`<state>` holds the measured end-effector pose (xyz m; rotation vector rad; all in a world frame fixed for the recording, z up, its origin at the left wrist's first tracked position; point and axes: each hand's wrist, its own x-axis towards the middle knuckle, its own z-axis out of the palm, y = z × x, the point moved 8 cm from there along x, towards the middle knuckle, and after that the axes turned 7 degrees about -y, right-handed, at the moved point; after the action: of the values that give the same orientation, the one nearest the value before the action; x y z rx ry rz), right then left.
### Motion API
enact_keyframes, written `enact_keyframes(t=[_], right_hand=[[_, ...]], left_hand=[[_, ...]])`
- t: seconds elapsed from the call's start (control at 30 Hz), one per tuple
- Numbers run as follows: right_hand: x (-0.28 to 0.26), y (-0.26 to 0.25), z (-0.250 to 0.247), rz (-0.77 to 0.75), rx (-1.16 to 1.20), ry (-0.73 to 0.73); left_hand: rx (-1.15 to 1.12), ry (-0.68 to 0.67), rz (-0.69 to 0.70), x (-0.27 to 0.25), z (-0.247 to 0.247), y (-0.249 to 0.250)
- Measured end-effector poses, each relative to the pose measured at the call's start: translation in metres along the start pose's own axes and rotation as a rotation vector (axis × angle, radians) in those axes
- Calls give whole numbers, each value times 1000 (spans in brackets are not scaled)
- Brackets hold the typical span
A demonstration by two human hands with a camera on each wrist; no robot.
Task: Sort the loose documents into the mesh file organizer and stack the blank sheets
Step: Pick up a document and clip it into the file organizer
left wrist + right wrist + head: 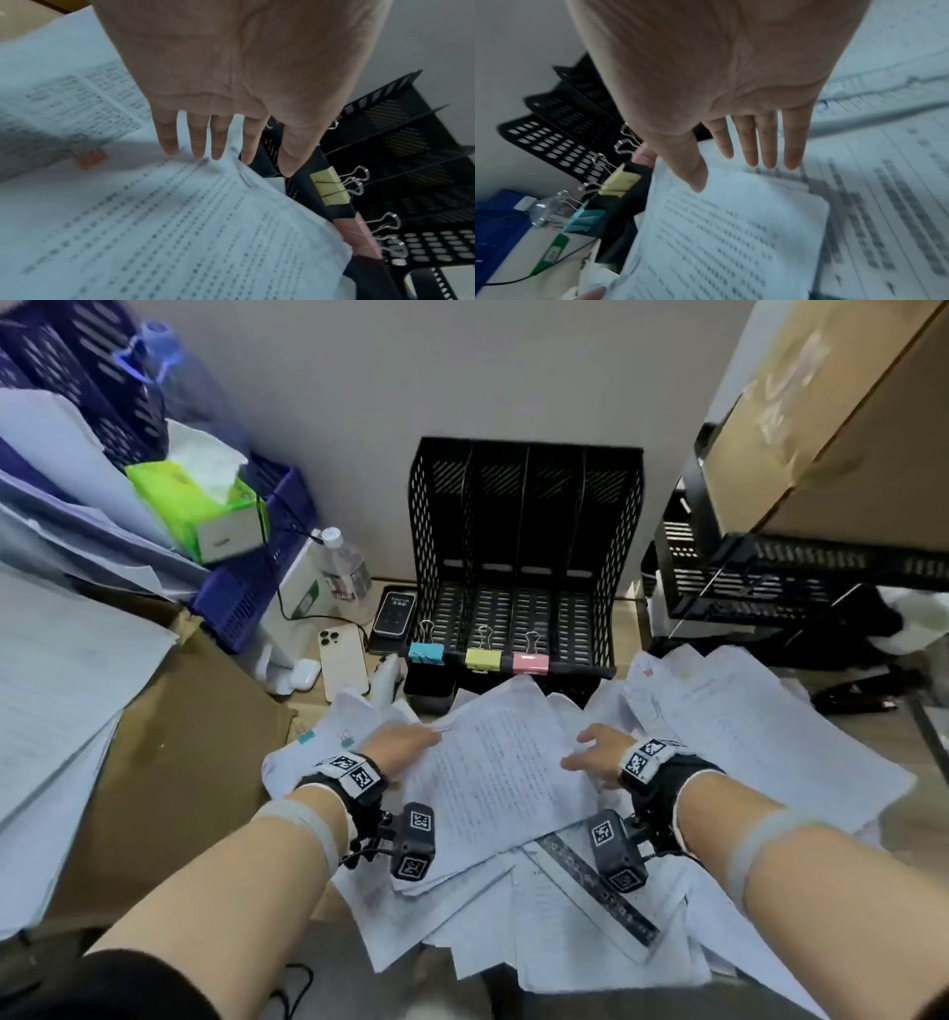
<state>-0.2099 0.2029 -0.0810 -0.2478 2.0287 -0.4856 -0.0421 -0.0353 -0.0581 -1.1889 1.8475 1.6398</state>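
Observation:
A stapled printed document [493, 773] lies on top of a loose pile of printed papers [744, 737] in front of the black mesh file organizer [524, 546]. The organizer's four slots look empty. My left hand [411, 744] lies at the document's left edge; in the left wrist view its straight fingers [197, 146] touch the sheet near the stapled corner. My right hand [590, 755] is at the document's right edge, fingers [767, 150] straight and spread just over the paper. Neither hand grips anything. A stack of white sheets [61, 670] sits at the far left.
Blue [426, 652], yellow [482, 660] and pink [530, 662] binder clips sit on the organizer's front lip. A phone [343, 660], water bottle [346, 572] and purple crates [251, 588] crowd the left. A ruler [595, 886] lies on the papers. Black trays [770, 577] stand at the right.

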Motion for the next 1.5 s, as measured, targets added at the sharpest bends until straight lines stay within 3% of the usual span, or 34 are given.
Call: enact_keyframes(t=[0.33, 0.57, 0.67, 0.73, 0.8, 0.87, 0.93, 1.0, 1.03, 1.07, 1.13, 1.23, 1.43, 1.5], right_hand=[[12, -16, 36, -100, -120, 45], [10, -12, 35, -111, 55, 42], [7, -1, 29, -93, 210, 49], [10, 5, 31, -62, 255, 14], [12, 2, 38, -30, 302, -52], [4, -8, 38, -26, 257, -61], [-6, -22, 12, -58, 137, 163], [-27, -49, -19, -210, 94, 409], [-34, -64, -25, -301, 50, 439], [-42, -83, -26, -386, -15, 382], [-49, -107, -7, -473, -65, 83], [-61, -116, 20, -473, 91, -268], [-73, -82, 16, -512, 432, -371], [-65, -61, 4, -465, 466, -224]], left_hand=[[101, 207, -119, 29, -48, -82], [63, 222, -155, 14, -77, -100], [-53, 112, -212, 5, -76, -108], [-221, -25, -165, 0, -67, -103], [-260, -14, -77, -1, -72, -91], [-157, 68, 52, -6, -85, -70], [202, 136, 151, -18, -94, -40], [473, 106, 207, -26, -94, -13], [548, 63, 217, -30, -91, -1], [609, 47, 230, -36, -91, 14], [647, 7, 243, -39, -89, 36], [599, -7, 272, -42, -79, 61], [264, -54, 277, -33, -63, 76], [213, -53, 282, -31, -58, 81]])
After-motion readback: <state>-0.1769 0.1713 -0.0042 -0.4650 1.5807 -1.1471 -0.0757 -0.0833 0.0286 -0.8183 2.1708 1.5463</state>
